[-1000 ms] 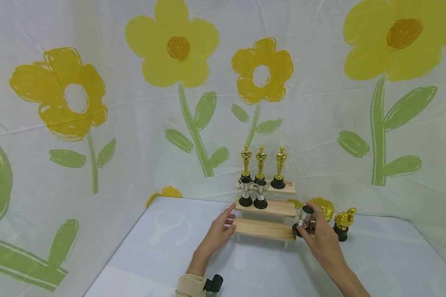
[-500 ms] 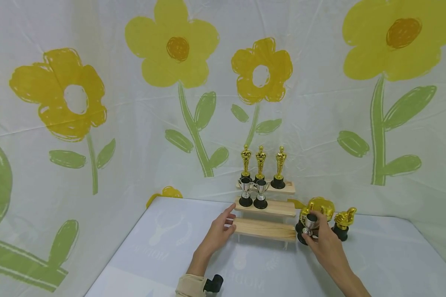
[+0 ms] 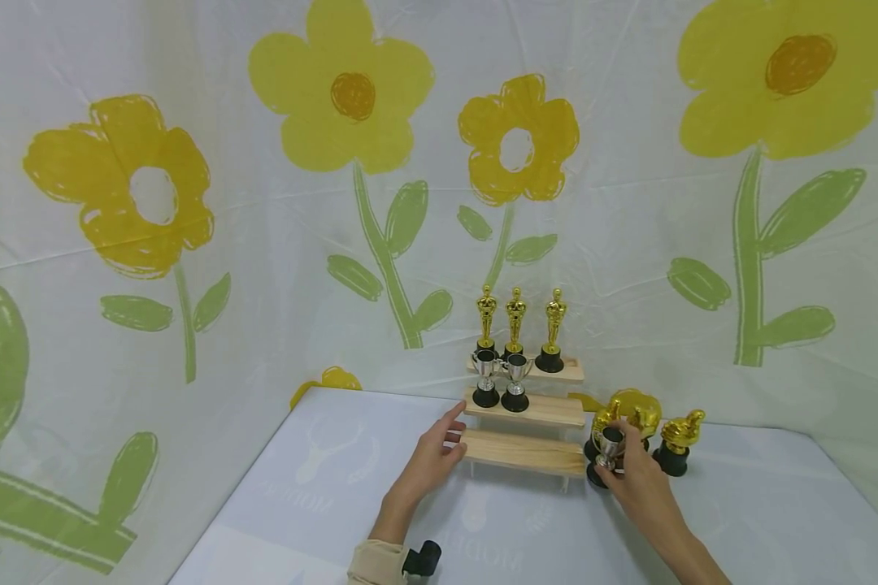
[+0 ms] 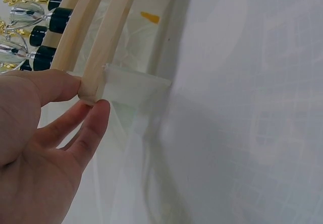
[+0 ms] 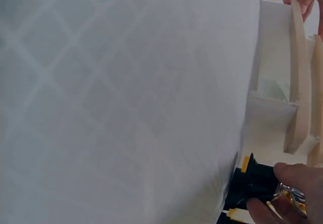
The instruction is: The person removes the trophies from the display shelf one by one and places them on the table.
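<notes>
My left hand (image 3: 430,463) holds the left end of the lowest board (image 3: 523,452) of a three-step wooden shelf; the left wrist view has thumb and fingertips of that hand (image 4: 45,133) on either side of the board's end (image 4: 93,80). Right of the shelf, a silver cup (image 3: 611,441) is pinched by my right hand (image 3: 644,487). In the right wrist view, fingers (image 5: 290,173) touch its black base (image 5: 255,186), close to the table. Two silver cups (image 3: 486,380) (image 3: 515,382) stand on the middle board's left half.
Three gold figurines (image 3: 515,313) stand on the top board (image 3: 571,370). Gold trophies on black bases (image 3: 605,416) are partly hidden behind the right hand and cup, with another gold trophy (image 3: 679,433) farther right. A flower-print cloth (image 3: 629,244) hangs behind the table.
My right hand has carried the silver cup rightward and down from beside the shelf's right end, uncovering a gold trophy behind it. The left hand has stayed at the shelf.
</notes>
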### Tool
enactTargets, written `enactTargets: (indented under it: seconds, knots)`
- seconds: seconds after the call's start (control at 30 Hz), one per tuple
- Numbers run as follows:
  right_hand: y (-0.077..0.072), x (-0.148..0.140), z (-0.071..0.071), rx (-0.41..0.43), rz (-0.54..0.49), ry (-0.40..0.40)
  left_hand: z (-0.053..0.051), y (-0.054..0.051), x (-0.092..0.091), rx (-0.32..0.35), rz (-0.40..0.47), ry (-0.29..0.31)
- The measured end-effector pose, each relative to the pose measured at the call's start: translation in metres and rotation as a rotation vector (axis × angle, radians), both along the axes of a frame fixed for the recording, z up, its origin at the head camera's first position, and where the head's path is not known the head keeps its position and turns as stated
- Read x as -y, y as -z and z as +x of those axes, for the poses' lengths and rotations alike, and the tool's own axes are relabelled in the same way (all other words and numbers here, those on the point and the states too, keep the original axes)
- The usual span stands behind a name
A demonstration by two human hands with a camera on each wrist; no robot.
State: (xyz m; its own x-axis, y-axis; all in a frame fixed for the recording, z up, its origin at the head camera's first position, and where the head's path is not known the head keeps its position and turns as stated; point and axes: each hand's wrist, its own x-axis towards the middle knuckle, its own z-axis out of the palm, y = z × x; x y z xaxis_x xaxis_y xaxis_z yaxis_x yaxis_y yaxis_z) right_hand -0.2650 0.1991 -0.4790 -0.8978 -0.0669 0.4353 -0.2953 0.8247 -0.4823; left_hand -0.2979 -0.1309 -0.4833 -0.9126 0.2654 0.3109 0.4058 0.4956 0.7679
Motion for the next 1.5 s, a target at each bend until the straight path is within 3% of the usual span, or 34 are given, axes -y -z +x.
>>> enactTargets:
  seconds: [0.37,0.77,1.07,1.5]
  knots:
    - [0.0061,-0.0025,-0.0031,0.048,0.051,0.008,0.0015,-0.0007,-0.0008,0.007,0.005,0.002]
    - [-0.0021,-0.0013,-0.0059,0.167,0.099,0.002,-0.0005,-0.0006,-0.0009,0.002,-0.01,-0.008]
    - [-0.0013,-0.0002,-0.0058,0.1,0.122,0.004,-0.0012,-0.0017,-0.0005,-0.007,-0.005,-0.001]
    - [-0.0009,-0.0036,-0.0062,0.175,0.08,0.002,0.001,-0.0025,-0.0006,0.004,0.003,0.006]
